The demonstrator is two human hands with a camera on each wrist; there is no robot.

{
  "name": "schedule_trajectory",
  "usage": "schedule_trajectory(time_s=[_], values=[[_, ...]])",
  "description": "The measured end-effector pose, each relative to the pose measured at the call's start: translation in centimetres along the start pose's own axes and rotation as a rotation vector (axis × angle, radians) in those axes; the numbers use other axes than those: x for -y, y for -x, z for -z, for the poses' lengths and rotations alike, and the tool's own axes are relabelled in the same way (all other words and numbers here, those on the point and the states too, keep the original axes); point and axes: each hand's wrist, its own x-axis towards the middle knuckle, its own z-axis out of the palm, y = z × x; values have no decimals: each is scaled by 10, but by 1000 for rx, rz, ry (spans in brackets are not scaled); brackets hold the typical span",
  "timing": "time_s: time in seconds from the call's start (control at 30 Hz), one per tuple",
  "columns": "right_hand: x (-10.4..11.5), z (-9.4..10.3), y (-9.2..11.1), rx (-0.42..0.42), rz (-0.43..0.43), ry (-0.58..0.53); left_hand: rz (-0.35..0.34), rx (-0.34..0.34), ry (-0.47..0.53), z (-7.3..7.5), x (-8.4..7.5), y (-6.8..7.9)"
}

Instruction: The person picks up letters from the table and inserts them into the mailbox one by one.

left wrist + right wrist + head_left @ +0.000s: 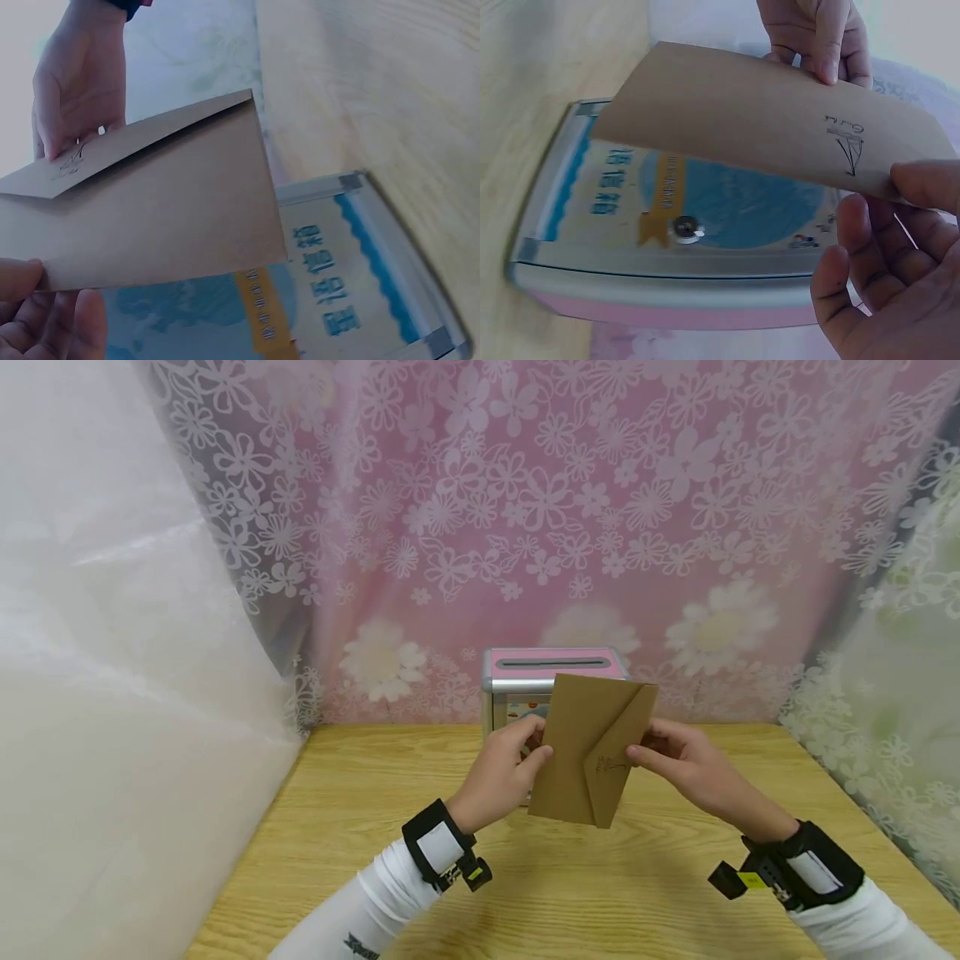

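A brown paper envelope [581, 743] is held upright and slightly tilted between both hands, its pointed flap folded over on the right. My left hand [506, 768] pinches its left edge between thumb and fingers. On the opposite edge my right hand [686, 768] pinches it beside a small dark handwritten mark. Behind the envelope stands a letter box [491, 685] with a pink top and a long slot [555, 663]; the envelope covers most of its front. In the right wrist view, a round lock [685, 228] shows on the box's printed front.
The box stands on a light wood-grain table [375, 877] near its back edge. A pink floral curtain [480, 510] hangs behind it. Pale sheeting [135, 652] runs along the left side, and a green-white floral sheet [892, 718] along the right.
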Motion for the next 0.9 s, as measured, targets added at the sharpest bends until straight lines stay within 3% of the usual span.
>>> schedule_trajectory(time_s=[0.3, 0.43, 0.77, 0.9], values=[[27, 6, -31, -179, 94, 152, -44, -93, 18, 17, -8, -26], [40, 11, -44, -232, 82, 232, -65, -128, 18, 26, -13, -38], [59, 23, -71, -277, 61, 363, -105, -191, -28, 45, -22, -65], [65, 28, -78, -291, 73, 351, -124, -207, -20, 49, -25, -72]])
